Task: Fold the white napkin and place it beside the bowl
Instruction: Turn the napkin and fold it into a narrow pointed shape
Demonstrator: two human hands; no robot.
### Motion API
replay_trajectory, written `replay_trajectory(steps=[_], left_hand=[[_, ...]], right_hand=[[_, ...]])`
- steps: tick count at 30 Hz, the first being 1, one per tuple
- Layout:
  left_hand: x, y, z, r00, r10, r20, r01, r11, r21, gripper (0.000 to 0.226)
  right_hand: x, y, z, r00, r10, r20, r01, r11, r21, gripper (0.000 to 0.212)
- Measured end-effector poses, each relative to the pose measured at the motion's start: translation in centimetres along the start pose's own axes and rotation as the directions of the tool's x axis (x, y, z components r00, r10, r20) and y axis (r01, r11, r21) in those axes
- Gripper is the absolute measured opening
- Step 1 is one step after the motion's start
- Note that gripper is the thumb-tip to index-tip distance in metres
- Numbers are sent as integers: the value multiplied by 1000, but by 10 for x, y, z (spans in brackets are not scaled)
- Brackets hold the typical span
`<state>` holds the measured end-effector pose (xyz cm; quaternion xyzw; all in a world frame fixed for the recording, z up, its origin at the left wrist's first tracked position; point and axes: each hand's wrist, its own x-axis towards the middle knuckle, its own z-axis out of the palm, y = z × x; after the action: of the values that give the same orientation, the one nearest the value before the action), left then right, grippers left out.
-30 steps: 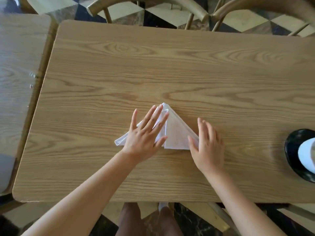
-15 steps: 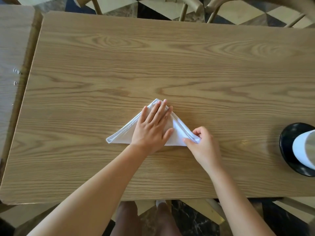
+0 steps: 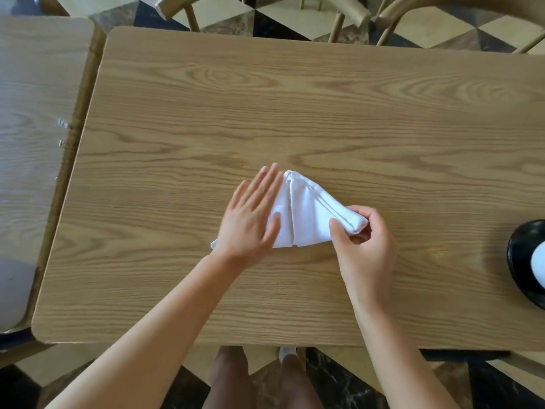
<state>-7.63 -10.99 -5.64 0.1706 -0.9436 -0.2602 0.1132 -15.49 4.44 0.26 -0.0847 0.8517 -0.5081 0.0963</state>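
left hand (image 3: 250,218) flat on napkin (image 3: 306,214), right hand (image 3: 364,234) pinching corner

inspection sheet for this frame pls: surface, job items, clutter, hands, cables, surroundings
Surface: wooden table, light grain.
Job's things: white napkin, folded into a triangle, lies mid-table; black bowl at the right edge, cut off by the frame, something white in it.
Clutter: nothing seen.
Hands: left hand flat on the napkin's left part; right hand pinches its right corner, lifted.
Cables: nothing seen.
Surroundings: second table to the left, wooden chairs behind, chequered floor.
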Motion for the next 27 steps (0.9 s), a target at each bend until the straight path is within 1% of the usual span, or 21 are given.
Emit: replay_trajectory(steps=[1,2,3,4,5,7,9,10,11,12,14,16,17,19,21,23,24,26,27], left_hand=[[-6,-7,-8,998,-43,-47,42,999,-19,57],[-11,-13,-17,987,-129,-98,123,990,-63,52],[-16,-17,-24,961,-246,-129,229,964,-138,46],[-17,-19,-32,924,-362,-124,325,914,-245,41],[-16,-20,-38,887,-456,-74,403,842,-358,37],[-6,-21,-47,816,-568,105,523,649,-553,33],[12,-21,-53,750,-572,334,622,436,-651,33],[23,-21,-55,722,-541,432,665,368,-650,34],[33,-21,-56,700,-502,508,702,352,-620,34],[42,-21,-55,685,-462,563,726,379,-573,33],[59,-23,-52,688,-390,612,717,498,-488,27],[71,-26,-48,725,-346,596,653,621,-434,19],[75,-28,-46,738,-339,584,629,660,-411,18],[79,-30,-42,756,-324,568,591,710,-382,19],[79,-32,-39,787,-301,538,535,767,-354,19],[78,-33,-35,828,-268,492,461,825,-328,17],[77,-33,-35,848,-252,467,425,849,-313,15],[76,-33,-32,874,-233,426,376,881,-288,16],[76,-33,-31,883,-224,412,356,892,-278,17]], right_hand=[[-3,-5,5,997,-75,1,75,997,-26,18],[-6,-8,12,987,-158,6,159,985,-62,18],[-10,-11,19,970,-242,18,242,965,-96,18],[-13,-12,28,947,-318,39,320,939,-125,18],[-17,-12,36,920,-385,70,391,908,-149,17],[-24,-10,52,860,-489,145,509,840,-187,16],[-31,-7,65,801,-563,202,597,772,-218,14],[-35,-4,72,781,-585,219,624,748,-227,12],[-38,-2,78,765,-600,234,643,729,-234,10],[-40,0,84,752,-610,251,658,712,-245,8],[-44,6,94,730,-620,290,683,682,-262,12],[-45,11,101,726,-608,322,685,681,-260,14],[-46,14,104,728,-596,339,682,683,-263,14],[-47,19,108,718,-578,388,688,673,-270,11],[-48,21,108,697,-581,420,705,663,-254,13],[-46,21,103,690,-611,388,716,653,-246,12],[-43,22,101,697,-620,361,714,647,-269,12],[-36,27,99,728,-596,338,685,638,-351,23],[-34,31,99,742,-562,364,670,633,-388,32]])
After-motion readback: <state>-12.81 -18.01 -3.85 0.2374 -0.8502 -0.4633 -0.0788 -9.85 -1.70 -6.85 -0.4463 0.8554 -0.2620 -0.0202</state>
